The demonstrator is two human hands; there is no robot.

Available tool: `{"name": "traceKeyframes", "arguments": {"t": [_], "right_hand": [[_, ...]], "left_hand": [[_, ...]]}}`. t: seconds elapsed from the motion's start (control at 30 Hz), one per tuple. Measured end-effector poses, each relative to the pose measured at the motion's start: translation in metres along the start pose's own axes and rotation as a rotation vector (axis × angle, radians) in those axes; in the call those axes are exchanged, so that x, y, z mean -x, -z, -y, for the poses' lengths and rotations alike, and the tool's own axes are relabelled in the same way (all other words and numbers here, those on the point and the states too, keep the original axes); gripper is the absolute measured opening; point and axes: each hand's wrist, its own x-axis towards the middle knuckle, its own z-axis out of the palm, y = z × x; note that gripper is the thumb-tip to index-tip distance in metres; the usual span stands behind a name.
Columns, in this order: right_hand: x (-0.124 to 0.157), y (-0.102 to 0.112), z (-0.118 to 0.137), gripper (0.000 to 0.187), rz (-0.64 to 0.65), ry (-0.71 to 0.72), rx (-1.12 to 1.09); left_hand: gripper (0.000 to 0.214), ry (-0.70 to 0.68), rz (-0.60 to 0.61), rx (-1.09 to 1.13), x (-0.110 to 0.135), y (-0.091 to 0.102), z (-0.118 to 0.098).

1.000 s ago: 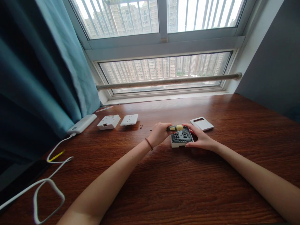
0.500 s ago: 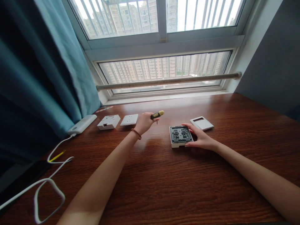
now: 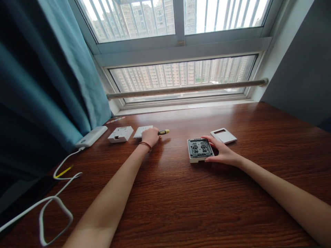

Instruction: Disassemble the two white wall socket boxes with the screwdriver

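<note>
My left hand (image 3: 150, 137) is closed round a small screwdriver (image 3: 163, 132) with a black and yellow handle, low over the wooden desk (image 3: 181, 206) just in front of a white socket plate (image 3: 141, 131). My right hand (image 3: 222, 153) grips the right side of a grey switch module (image 3: 200, 150) that lies back up on the desk, thumb at its near edge and fingers at its far edge. A white cover plate (image 3: 223, 135) lies just behind the right hand.
A white junction box (image 3: 120, 134) and a white power bank (image 3: 91, 136) lie at the back left, near a teal curtain (image 3: 46, 79). A white cable (image 3: 55, 203) loops over the desk's left side. The window sill runs along the desk's far edge.
My left hand has left the switch module with the screwdriver, swung left and come down beside the white socket plate. My right hand has stayed on the module.
</note>
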Motion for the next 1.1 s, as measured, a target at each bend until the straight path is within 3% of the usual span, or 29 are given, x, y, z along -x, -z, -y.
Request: {"name": "traceKeyframes", "arguments": {"t": [0.3, 0.5, 0.57, 0.7, 0.77, 0.93, 1.1], "right_hand": [[0.0, 0.0, 0.0, 0.083, 0.002, -0.002, -0.013], [0.0, 0.0, -0.001, 0.084, -0.008, 0.01, -0.008], [0.001, 0.0, -0.002, 0.085, -0.016, 0.011, 0.001], [0.001, 0.0, -0.005, 0.085, -0.022, 0.011, -0.01], [0.001, -0.001, -0.005, 0.086, -0.024, 0.011, -0.028], [0.002, -0.003, -0.006, 0.091, -0.053, 0.006, -0.065], [0.002, -0.002, -0.007, 0.092, -0.049, -0.003, -0.079]], "left_hand": [[0.025, -0.012, -0.07, 0.218, 0.003, 0.007, -0.002], [0.032, -0.193, -0.13, 0.587, 0.015, 0.035, -0.035], [0.031, -0.241, -0.123, 0.832, 0.023, 0.045, -0.049], [0.025, -0.319, 0.054, 1.749, 0.046, 0.064, -0.073], [0.021, -0.354, 0.141, 1.92, 0.058, 0.072, -0.084], [0.017, -0.383, 0.16, 1.94, 0.074, 0.073, -0.106], [0.023, -0.428, 0.228, 1.966, 0.065, 0.066, -0.124]]}}
